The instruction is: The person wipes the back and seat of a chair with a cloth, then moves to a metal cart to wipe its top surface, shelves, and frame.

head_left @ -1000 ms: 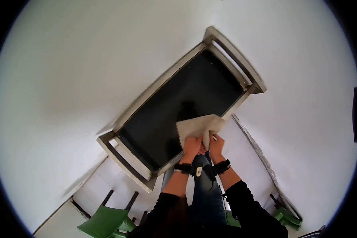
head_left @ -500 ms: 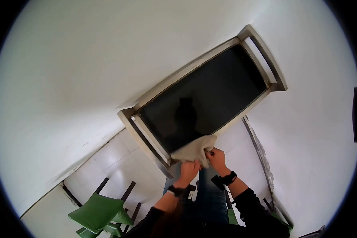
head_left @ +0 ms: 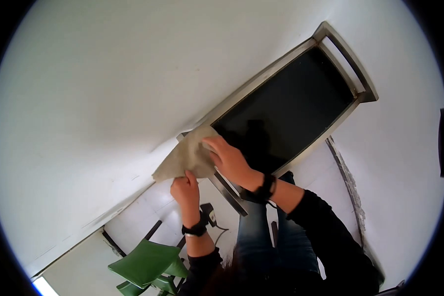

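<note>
A beige cloth (head_left: 180, 158) is spread over the left end of a dark-topped table with a pale frame (head_left: 286, 106). My left hand (head_left: 185, 191) pinches the cloth's lower edge, just off the table's end. Pressed onto the cloth near the table's left corner is my right hand (head_left: 227, 157), its fingers bent over the fabric. The cloth hides that corner and part of the end rail (head_left: 229, 193). Both wrists wear black bands.
White walls stand behind the table and on the right. A green chair (head_left: 145, 264) is at the lower left on the pale tiled floor. Behind my left wrist hangs a small dark device with a cord (head_left: 208, 214). My legs are close to the table's near side.
Both hands and the cloth have moved left and up, from the near left corner to the far left end. The view has shifted, so the table sits further right.
</note>
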{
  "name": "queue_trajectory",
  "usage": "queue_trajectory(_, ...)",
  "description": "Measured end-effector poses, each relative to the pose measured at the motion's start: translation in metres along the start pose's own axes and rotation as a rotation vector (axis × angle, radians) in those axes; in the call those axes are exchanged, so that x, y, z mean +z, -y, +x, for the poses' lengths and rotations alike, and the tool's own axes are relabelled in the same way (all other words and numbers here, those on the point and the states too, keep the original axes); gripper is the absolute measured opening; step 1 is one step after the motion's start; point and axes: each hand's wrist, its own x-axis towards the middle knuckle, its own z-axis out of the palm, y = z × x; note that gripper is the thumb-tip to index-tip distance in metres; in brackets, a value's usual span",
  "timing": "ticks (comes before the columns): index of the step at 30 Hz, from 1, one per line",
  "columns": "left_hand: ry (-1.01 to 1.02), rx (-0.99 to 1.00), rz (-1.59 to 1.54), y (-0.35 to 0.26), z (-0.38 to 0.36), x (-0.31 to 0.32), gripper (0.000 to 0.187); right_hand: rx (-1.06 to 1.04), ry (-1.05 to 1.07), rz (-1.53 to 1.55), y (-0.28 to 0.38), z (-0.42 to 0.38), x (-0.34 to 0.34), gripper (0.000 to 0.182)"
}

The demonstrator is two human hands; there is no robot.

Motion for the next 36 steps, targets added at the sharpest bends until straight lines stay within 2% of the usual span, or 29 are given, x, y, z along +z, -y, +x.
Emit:
queue_trajectory(2,0.004,0.018,0.079,0.004,0.018,0.012,0.035,0.084,0.172,-0.014,-0.018,0.005,0.023,0.034)
queue_trajectory(4,0.024,-0.041,-0.052,0.002,0.028,0.021,0.025,0.087,0.211,-0.055,-0.030,-0.002,0.039,0.035)
queue_trajectory(5,0.068,-0.126,-0.217,0.004,0.029,0.023,0.016,0.106,0.212,-0.030,-0.036,-0.005,0.045,0.035)
queue_trajectory(6,0.075,-0.118,-0.219,-0.001,0.030,0.024,0.016,0.125,0.213,-0.008,-0.042,-0.008,0.047,0.036)
queue_trajectory(8,0.114,-0.151,-0.692,-0.012,0.024,0.022,0.026,0.145,0.229,0.011,-0.052,-0.021,0.045,0.035)
queue_trajectory(9,0.173,-0.160,-0.759,-0.011,0.021,0.024,0.039,0.157,0.254,0.035,-0.055,-0.030,0.040,0.034)
queue_trajectory(10,0.180,-0.153,-0.776,-0.010,0.017,0.026,0.039,0.156,0.247,0.018,-0.056,-0.038,0.034,0.034)
queue_trajectory(12,0.194,0.076,-0.374,-0.007,0.002,0.024,0.049,0.214,0.333,0.020,-0.049,-0.060,0.019,0.036)
queue_trajectory(13,0.273,0.017,-0.324,-0.010,-0.009,0.021,0.057,0.228,0.344,0.016,-0.046,-0.071,0.011,0.036)
queue_trajectory(16,0.414,0.028,-0.278,-0.016,-0.046,0.017,0.050,0.266,0.452,-0.144,-0.040,-0.105,-0.012,0.033)
queue_trajectory(17,0.415,0.100,-0.247,-0.003,-0.060,0.027,0.048,0.307,0.544,-0.209,-0.041,-0.119,-0.018,0.033)
queue_trajectory(20,0.656,0.090,-0.219,-0.008,-0.076,0.018,0.036,0.480,0.781,-0.310,-0.020,-0.142,-0.052,0.032)
queue_trajectory(21,0.676,0.252,-0.176,-0.006,-0.078,0.015,0.033,0.466,0.731,-0.328,-0.010,-0.150,-0.062,0.032)
queue_trajectory(25,0.749,0.543,-0.133,-0.016,-0.071,0.016,0.024,0.425,0.503,-0.306,0.022,-0.172,-0.095,0.033)
queue_trajectory(27,1.013,0.645,0.256,-0.050,-0.067,0.004,0.027,0.419,0.341,-0.338,0.045,-0.180,-0.112,0.034)
queue_trajectory(30,0.926,0.870,0.341,-0.108,-0.075,-0.014,0.027,0.342,0.182,-0.315,0.082,-0.189,-0.139,0.034)
queue_trajectory(31,0.874,0.926,0.219,-0.113,-0.076,-0.014,0.036,0.336,0.155,-0.322,0.090,-0.195,-0.148,0.034)
queue_trajectory(32,0.869,0.945,0.226,-0.129,-0.084,-0.018,0.036,0.340,0.118,-0.291,0.095,-0.200,-0.160,0.034)
queue_trajectory(34,0.819,0.951,-0.207,-0.173,-0.103,-0.032,0.048,0.341,0.079,-0.255,0.103,-0.210,-0.182,0.035)
queue_trajectory(35,0.818,0.954,-0.203,-0.189,-0.113,-0.035,0.048,0.271,0.029,-0.221,0.107,-0.216,-0.192,0.034)
queue_trajectory(36,0.925,0.912,-0.323,-0.204,-0.125,-0.035,0.050,0.205,-0.017,-0.186,0.109,-0.224,-0.204,0.033)
